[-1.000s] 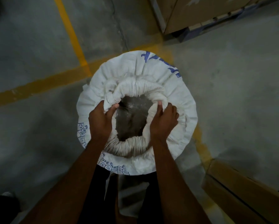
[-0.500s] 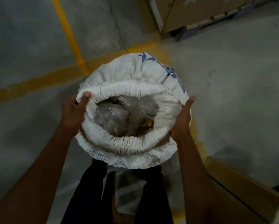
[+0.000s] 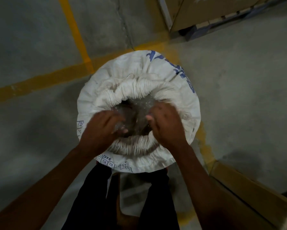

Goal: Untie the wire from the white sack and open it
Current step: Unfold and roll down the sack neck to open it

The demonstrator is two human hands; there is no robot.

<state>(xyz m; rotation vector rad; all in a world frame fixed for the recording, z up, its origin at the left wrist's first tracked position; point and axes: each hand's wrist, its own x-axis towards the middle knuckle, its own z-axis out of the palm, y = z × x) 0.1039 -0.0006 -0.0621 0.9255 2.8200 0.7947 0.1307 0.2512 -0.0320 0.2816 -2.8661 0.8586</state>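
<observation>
White woven sack [image 3: 139, 75] with blue printing: stands upright on the grey concrete floor [image 3: 31, 47], directly in front of the person's dark-trousered legs [image 3: 93, 196]. Mouth open; top rolled down into a thick gathered cuff ringing the opening.

Clear plastic inner liner [image 3: 136, 112]: crinkled, visible inside the mouth; contents beneath dark and not identifiable.

Left hand [image 3: 101, 128]: reaches over the near-left rim into the opening, fingers curled and closed on the liner film. Motion-blurred.

Right hand [image 3: 166, 125]: reaches over the near-right rim, fingers bent inward and gripping the liner; thumb tip shows at the opening.

Wire: not discernible in this view.

Surroundings: yellow painted floor lines [image 3: 44, 80] cross behind the sack, and another runs along its right side. Brown cardboard box [image 3: 249, 193] lies at the near right, its edge close to the right forearm. Stacked cardboard cartons on a pallet [image 3: 206, 14] sit at the far right, well apart from the sack. Open floor left of the sack and to its far right.

Markings: large blue lettering on the far-right side of the sack, cut off and unreadable. Small blue boxed print along the near rim; "Ore" legible, remainder too small.
</observation>
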